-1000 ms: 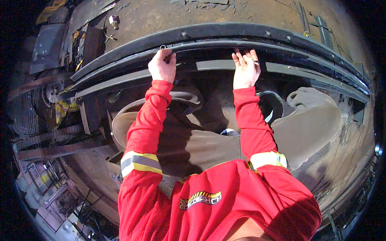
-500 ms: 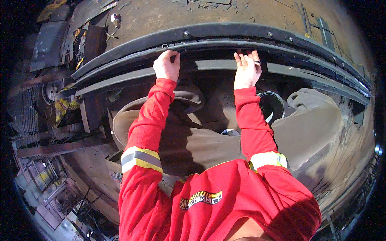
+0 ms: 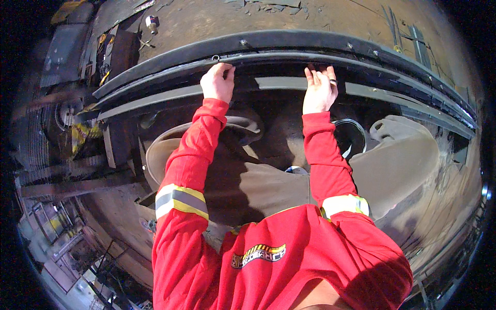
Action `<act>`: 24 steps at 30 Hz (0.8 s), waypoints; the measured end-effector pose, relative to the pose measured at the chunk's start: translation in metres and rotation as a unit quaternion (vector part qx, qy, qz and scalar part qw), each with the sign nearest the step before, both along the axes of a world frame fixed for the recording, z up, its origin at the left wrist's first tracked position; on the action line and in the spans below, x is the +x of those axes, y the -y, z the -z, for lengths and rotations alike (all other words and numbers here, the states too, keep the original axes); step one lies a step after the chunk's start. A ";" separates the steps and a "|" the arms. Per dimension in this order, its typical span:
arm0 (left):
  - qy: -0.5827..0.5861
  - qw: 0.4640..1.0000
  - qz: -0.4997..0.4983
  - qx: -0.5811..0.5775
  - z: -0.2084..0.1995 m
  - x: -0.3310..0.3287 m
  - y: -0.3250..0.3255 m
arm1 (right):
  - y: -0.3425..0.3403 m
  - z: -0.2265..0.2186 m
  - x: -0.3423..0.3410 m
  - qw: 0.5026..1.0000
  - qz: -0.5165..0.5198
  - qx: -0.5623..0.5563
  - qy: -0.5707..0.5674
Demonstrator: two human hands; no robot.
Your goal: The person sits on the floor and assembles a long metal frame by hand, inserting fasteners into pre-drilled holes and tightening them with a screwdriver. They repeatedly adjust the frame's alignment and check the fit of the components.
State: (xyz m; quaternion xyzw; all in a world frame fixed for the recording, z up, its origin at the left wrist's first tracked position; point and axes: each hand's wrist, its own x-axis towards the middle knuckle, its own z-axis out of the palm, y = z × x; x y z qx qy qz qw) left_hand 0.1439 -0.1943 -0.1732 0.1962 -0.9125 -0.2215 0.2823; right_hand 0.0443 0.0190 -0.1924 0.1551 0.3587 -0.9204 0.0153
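Long dark metal beams [image 3: 170,62] with bolts along them lie crosswise ahead of me, curved by the lens. My left hand [image 3: 217,83] is closed at the inner metal edge, thumb and forefinger bent together. Just above its fingertips a small metal ring [image 3: 215,58] shows on the rail; whatever the fingers hold is hidden. Further right, my right hand [image 3: 320,90] reaches to the same inner edge with its fingers stretched out, a dark ring on one of them. Its fingertips are partly lost in the shadow of the channel. A lighter metal strip [image 3: 281,83] runs nearer me, between both wrists.
My bent legs [image 3: 398,155] in brown trousers flank the near side. Beside my right forearm is a round metal rim [image 3: 361,135]. Metal parts and beams [image 3: 77,187] crowd the left. A small container [image 3: 152,21] stands on the floor beyond; thin rods [image 3: 393,28] lie far right.
The picture has shifted very slightly. Both hands stay at the same places along the beam, with hardly any change in the fingers.
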 end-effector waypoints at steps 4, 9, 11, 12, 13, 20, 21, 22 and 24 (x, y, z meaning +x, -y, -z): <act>0.004 1.000 0.007 -0.015 -0.001 0.001 0.000 | 0.000 -0.005 0.001 1.000 -0.007 0.001 -0.002; 0.003 0.999 0.011 -0.030 0.000 -0.001 0.001 | 0.000 0.000 0.000 1.000 -0.003 0.002 -0.003; 0.016 0.998 0.003 -0.053 0.000 -0.002 0.000 | 0.000 0.001 0.000 1.000 -0.006 -0.004 -0.001; 0.027 0.997 -0.004 -0.069 0.000 -0.002 -0.002 | -0.001 0.001 0.000 1.000 -0.008 -0.006 0.000; 0.038 0.996 -0.010 -0.086 -0.001 -0.002 -0.005 | -0.001 0.001 -0.001 1.000 -0.008 -0.010 -0.002; 0.004 0.957 0.027 -0.289 -0.038 -0.014 0.001 | 0.001 -0.015 0.000 0.999 -0.036 -0.007 0.006; 0.005 0.950 0.058 -0.307 -0.039 -0.017 0.003 | 0.002 -0.014 0.001 0.999 -0.043 -0.008 0.004; 0.006 0.941 0.087 -0.326 -0.041 -0.019 0.007 | 0.002 -0.013 0.001 0.999 -0.051 -0.011 0.001; 0.079 0.962 0.090 -0.244 -0.023 -0.014 0.024 | 0.004 -0.015 0.003 0.997 -0.069 -0.022 0.002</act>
